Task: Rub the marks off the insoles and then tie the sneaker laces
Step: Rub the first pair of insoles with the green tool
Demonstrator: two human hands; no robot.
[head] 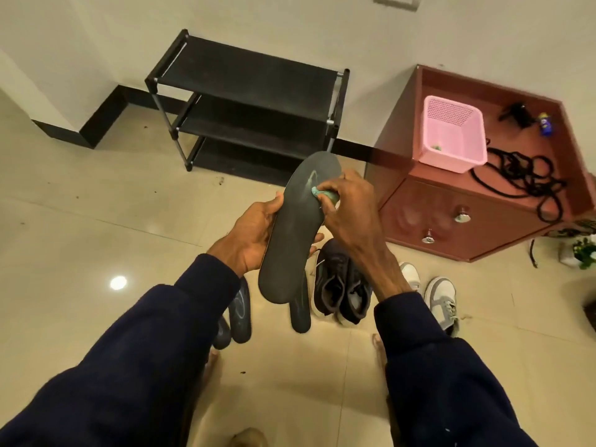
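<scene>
Mid-rub rn, and early in the whole job imo. Left hand (pixel 254 230) grips the dark insole (pixel 290 240) round its middle, toe end pointing up and away, heel hanging down. Right hand (pixel 342 208) pinches a small teal wiper (pixel 324 194) (eraser or cloth, can't tell) and presses it on the insole just below a pale loop mark (pixel 311 179) near the toe. The loop is plainly visible, so this one isn't clean yet.

On the near floor there are 3 more:
- scribbled insole (pixel 241 309) on the left, w/ a pale swirl on it
- half-hidden insole (pixel 222 333) touching it, mostly under the sleeve
- third insole (pixel 300 312) poking out below the held one; can't tell if it's marked

So prob most of the rubbing is left.

Laces: the dark sneakers (pixel 342 285) sit just right of the held insole, under the right wrist, mouths open. The grey-white sneakers (pixel 442 298) are further right, and the near one's laces look loose. No tying started afaict, and the insoles need to go back in first.
</scene>
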